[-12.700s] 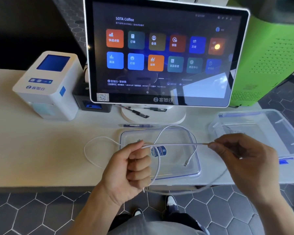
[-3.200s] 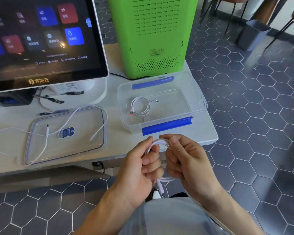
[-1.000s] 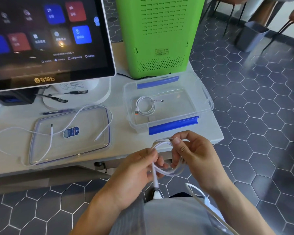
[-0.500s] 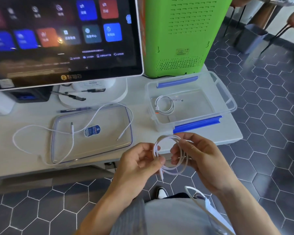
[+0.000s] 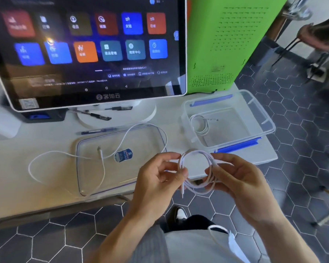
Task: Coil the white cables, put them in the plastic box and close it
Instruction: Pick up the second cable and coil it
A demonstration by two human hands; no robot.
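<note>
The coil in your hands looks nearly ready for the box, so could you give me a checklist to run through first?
1. Coil wound into loops: ok.
2. Both hands hold it, left hand, right hand: ok.
3. Loose plug end tucked in: not ok, it hangs below.
4. Box open: ok.
5. Room beside the first coil: ok.
6. Last cable coiled: not ok, it sprawls over the lid.

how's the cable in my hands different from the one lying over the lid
The cable in your hands is wound into a loop; the cable on the lid sprawls loose. Both hands, left hand and right hand, hold the first above the floor; the second trails onto the table. Both are white.
</note>
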